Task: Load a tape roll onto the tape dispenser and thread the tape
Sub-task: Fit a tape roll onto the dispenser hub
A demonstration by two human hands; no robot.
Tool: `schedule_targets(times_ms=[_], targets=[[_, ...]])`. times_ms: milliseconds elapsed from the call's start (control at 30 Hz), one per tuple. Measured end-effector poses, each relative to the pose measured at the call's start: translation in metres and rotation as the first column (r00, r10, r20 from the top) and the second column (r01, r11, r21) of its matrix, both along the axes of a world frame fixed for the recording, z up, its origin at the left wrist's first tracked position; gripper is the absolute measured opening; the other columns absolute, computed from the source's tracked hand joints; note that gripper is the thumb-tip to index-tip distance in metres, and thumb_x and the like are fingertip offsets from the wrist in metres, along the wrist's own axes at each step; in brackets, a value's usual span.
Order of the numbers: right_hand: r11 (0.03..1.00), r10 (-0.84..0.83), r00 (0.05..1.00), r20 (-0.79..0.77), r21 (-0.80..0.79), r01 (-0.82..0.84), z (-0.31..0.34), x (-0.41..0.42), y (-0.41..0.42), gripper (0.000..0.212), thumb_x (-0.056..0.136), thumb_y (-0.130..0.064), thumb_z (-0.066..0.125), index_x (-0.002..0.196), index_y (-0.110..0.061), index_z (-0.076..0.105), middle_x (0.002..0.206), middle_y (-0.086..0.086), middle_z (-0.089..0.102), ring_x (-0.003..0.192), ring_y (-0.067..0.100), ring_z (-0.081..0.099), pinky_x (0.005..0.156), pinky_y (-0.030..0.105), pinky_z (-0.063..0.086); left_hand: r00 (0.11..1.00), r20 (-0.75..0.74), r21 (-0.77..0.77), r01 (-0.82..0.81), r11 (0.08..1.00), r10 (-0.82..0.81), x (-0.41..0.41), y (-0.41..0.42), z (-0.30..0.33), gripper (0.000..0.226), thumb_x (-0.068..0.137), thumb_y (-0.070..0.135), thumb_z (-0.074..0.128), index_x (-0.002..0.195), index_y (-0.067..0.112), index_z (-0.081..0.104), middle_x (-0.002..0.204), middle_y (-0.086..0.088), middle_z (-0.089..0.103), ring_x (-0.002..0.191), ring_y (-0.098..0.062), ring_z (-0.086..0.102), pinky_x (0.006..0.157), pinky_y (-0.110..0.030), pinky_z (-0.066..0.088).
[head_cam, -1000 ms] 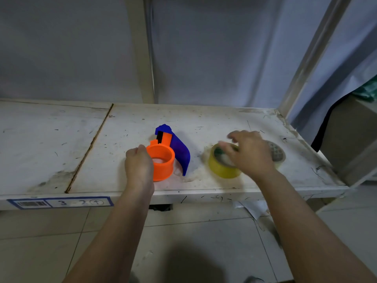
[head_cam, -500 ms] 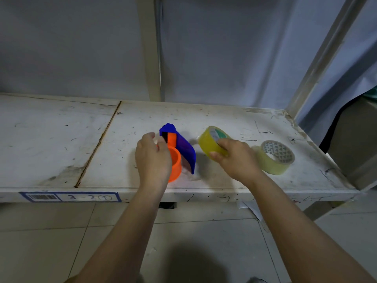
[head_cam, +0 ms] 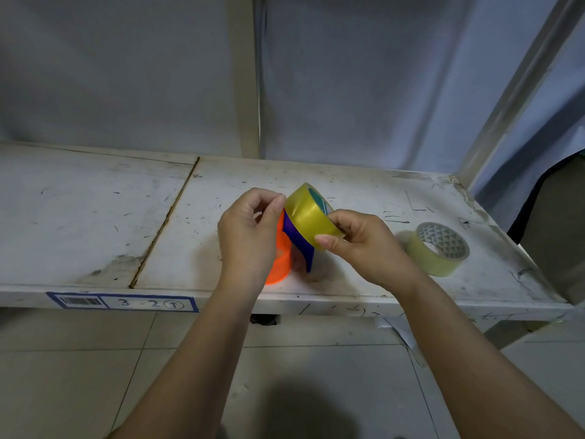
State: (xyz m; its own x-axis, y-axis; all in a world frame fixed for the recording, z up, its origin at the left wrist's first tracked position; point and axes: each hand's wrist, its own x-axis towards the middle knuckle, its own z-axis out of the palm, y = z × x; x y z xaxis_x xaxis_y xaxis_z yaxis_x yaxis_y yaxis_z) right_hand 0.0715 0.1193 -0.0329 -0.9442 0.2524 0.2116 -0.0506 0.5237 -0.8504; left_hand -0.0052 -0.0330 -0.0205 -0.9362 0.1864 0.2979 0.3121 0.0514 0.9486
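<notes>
Yellow tape roll (head_cam: 311, 217), lifted off the worktop (head_cam: 95, 217), is pinched by the right hand (head_cam: 364, 245) above the tape dispenser (head_cam: 286, 248); left hand (head_cam: 250, 236) pinches its edge, not yet loaded.

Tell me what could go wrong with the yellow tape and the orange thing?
1. The right hand pinches the yellow tape roll by its edges in mid-air; it might slip and fall onto the shelf.
2. The left hand covers most of the orange and blue tape dispenser, so lining the roll up with the orange hub could be fiddly.
3. The spare clear tape roll sits near the right wrist and could get knocked.
</notes>
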Motion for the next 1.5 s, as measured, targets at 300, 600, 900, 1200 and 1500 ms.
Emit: schedule_targets(times_ms=[300, 600, 900, 1200, 1500], targets=[[0.998, 0.059, 0.998, -0.008, -0.010, -0.059, 0.004, 0.001, -0.003, 0.007, 0.084, -0.017, 0.069, 0.088, -0.012, 0.068, 0.078, 0.002, 0.067, 0.075, 0.013, 0.060, 0.074, 0.032, 0.051, 0.998, -0.015, -0.098, 0.060, 0.993, -0.061, -0.001, 0.002, -0.005, 0.010, 0.081, 0.025, 0.070, 0.091, 0.025, 0.069, 0.098, 0.005, 0.065, 0.091, -0.021, 0.066, 0.071, -0.051, 0.057], [0.992, 0.117, 0.993, 0.001, -0.036, -0.117, 0.012, 0.005, -0.003, 0.011, 0.084, -0.018, 0.068, 0.090, -0.009, 0.068, 0.087, 0.013, 0.068, 0.083, 0.022, 0.062, 0.080, 0.040, 0.052, 0.985, 0.164, 0.102, 0.038, 0.994, -0.055, -0.004, -0.004, 0.007, 0.019, 0.088, 0.013, 0.063, 0.073, 0.024, 0.066, 0.088, -0.007, 0.070, 0.079, -0.018, 0.063, 0.053, -0.026, 0.056], [0.995, 0.088, 0.996, 0.019, -0.050, -0.087, 0.011, 0.005, -0.001, 0.011, 0.084, -0.016, 0.068, 0.090, -0.008, 0.068, 0.089, 0.019, 0.067, 0.089, 0.035, 0.062, 0.084, 0.049, 0.050, 0.975, 0.152, 0.075, 0.152, 0.986, -0.162, -0.002, -0.010, 0.016, 0.012, 0.085, 0.018, 0.068, 0.076, 0.026, 0.070, 0.084, -0.006, 0.071, 0.075, -0.014, 0.064, 0.052, -0.021, 0.053], [0.995, -0.061, 0.997, -0.054, 0.079, 0.065, 0.011, -0.002, -0.018, 0.006, 0.089, -0.021, 0.061, 0.089, -0.017, 0.065, 0.080, 0.000, 0.066, 0.077, 0.012, 0.060, 0.073, 0.029, 0.050, 0.826, 0.530, -0.122, -0.150, 0.981, 0.192, -0.030, -0.028, -0.007, 0.026, 0.093, 0.024, 0.048, 0.112, 0.009, 0.053, 0.102, -0.005, 0.056, 0.096, -0.020, 0.054, 0.087, -0.039, 0.046], [0.753, 0.020, 0.999, 0.038, 0.657, -0.040, 0.009, -0.032, -0.074, 0.023, 0.090, -0.026, 0.055, 0.107, -0.013, 0.063, 0.104, 0.009, 0.067, 0.101, 0.028, 0.055, 0.078, 0.036, 0.047, 0.676, 0.734, -0.049, -0.041, 0.998, 0.064, -0.028, -0.030, -0.017, 0.047, 0.100, 0.037, 0.028, 0.118, 0.005, 0.058, 0.112, -0.018, 0.065, 0.095, -0.028, 0.060, 0.077, -0.036, 0.048]])
